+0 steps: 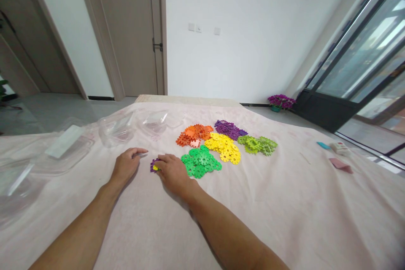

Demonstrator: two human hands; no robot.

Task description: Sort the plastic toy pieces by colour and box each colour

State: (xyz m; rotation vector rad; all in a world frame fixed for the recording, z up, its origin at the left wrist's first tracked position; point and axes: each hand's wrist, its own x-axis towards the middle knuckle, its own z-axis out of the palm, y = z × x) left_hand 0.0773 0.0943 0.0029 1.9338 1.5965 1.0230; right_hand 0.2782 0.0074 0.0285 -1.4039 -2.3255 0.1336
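My right hand (173,171) rests on the pale cloth with its fingers curled over a small joined piece of purple and yellow plastic (154,166). My left hand (126,163) lies a little to the left, fingers bent and close together, with the thumb stretched toward that piece; nothing shows inside it. Just right of my right hand lies a pile of dark green snowflake pieces (200,162). Behind it are piles of yellow (224,145), orange (193,133), purple (228,128) and light green (258,144) pieces.
Several clear plastic containers (117,128) stand along the left and back left of the table (284,202). A white remote-like item (339,147), a teal piece and a pink item lie at the right edge. A door and glass sliding doors lie beyond.
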